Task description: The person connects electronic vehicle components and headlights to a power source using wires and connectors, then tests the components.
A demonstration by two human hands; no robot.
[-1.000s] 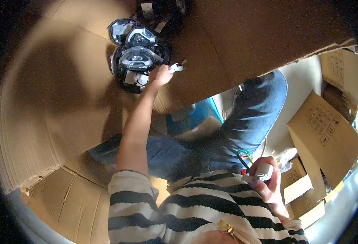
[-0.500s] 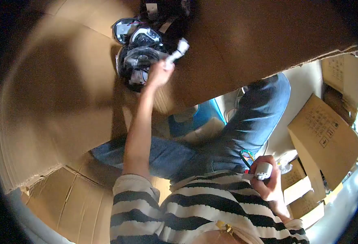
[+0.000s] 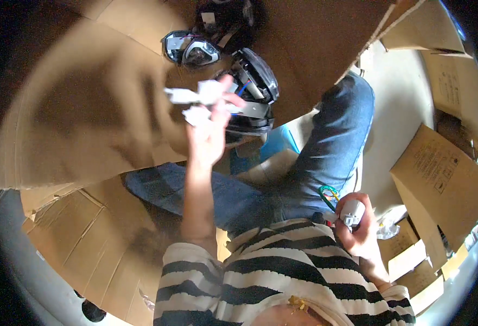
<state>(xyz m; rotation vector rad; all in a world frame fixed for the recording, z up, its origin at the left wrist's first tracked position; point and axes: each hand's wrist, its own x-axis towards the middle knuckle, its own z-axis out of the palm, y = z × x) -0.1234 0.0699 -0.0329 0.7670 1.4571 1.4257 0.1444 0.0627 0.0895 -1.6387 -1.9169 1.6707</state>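
Lying farther right than before, the headlamp (image 3: 262, 75) has seemingly been turned, its wiring (image 3: 243, 88) accessible; blurred white pieces (image 3: 209, 92) are held in the left hand (image 3: 208, 143), a white rounded part (image 3: 352, 210) in the right hand (image 3: 367, 236).

The nearer lamp (image 3: 253, 103) has turned and shifted right, and white pieces (image 3: 209, 92) in the left hand (image 3: 209, 134) now point left.
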